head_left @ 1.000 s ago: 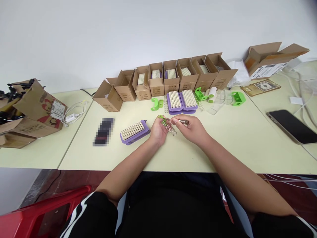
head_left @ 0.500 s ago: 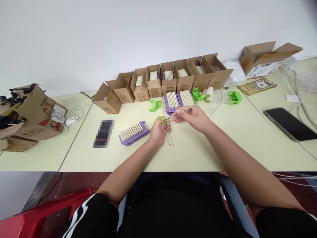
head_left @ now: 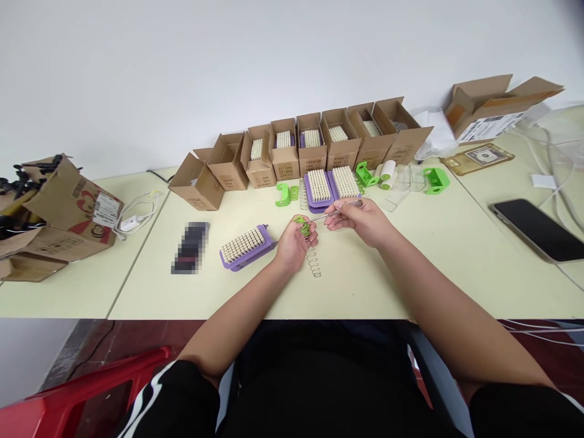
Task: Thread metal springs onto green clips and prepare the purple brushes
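My left hand (head_left: 292, 244) is closed around a small green plastic part (head_left: 302, 225) with a wire spring (head_left: 312, 260) hanging down from it onto the table. My right hand (head_left: 358, 220) pinches a thin metal rod (head_left: 336, 210) whose tip points left toward the green part. A purple brush (head_left: 245, 246) with cream bristles lies just left of my left hand. Two more purple brushes (head_left: 329, 184) sit side by side behind my hands.
A row of open cardboard boxes (head_left: 311, 148) with brushes stands at the back. Green brackets (head_left: 435, 180), white rollers (head_left: 387, 170) and clear pieces lie right of them. A phone (head_left: 538, 229) rests at far right, a dark object (head_left: 190, 247) at left, a torn carton (head_left: 55, 210) far left.
My right hand has drawn the rod up and to the right, away from the spring. The spring now hangs down from the green part in my left hand.
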`<state>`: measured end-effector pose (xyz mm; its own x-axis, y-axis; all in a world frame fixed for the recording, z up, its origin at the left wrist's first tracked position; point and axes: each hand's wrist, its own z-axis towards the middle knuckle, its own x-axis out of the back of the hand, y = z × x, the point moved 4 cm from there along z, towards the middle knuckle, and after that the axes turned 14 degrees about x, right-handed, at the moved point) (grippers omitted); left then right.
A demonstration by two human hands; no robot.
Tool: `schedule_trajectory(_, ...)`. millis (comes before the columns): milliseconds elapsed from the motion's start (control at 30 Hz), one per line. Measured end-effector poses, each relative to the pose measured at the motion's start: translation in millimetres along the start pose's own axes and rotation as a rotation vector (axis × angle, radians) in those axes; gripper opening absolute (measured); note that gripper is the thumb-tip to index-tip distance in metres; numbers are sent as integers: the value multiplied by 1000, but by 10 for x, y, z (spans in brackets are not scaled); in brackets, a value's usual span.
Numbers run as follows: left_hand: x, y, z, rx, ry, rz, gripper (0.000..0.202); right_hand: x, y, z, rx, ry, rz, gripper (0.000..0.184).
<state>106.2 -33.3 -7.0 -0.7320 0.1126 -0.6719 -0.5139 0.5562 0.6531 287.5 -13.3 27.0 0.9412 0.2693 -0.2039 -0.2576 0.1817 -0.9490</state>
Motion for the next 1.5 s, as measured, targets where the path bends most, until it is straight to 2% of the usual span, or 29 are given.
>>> schedule_trajectory(400, -26, 2, -27, 10, 1, 9, 12, 39, 77, -8, -17, -14, 58, 44)
schedule_trajectory(833, -20, 0, -33, 16, 26, 50, 17, 23, -47, -46, 99, -74, -102, 41)
schedule_trajectory(1067, -20, -2, -21, 15, 29, 30, 20, 4, -72, -54, 113, -77, -155, 41)
schedule_trajectory(1233, -10, 67, -19, 91, 6, -40, 17, -18, -51, -76, 128, -44, -157, 40)
schedule_trajectory(1367, 6, 100, -20, 177, -70, -82, 12, -119, -116, -140, 208, -40, -159, 38)
schedule_trajectory(1500, 46, 121, -18, 153, -21, -142, 10, -229, -204, -205, 348, 36, -182, 41)
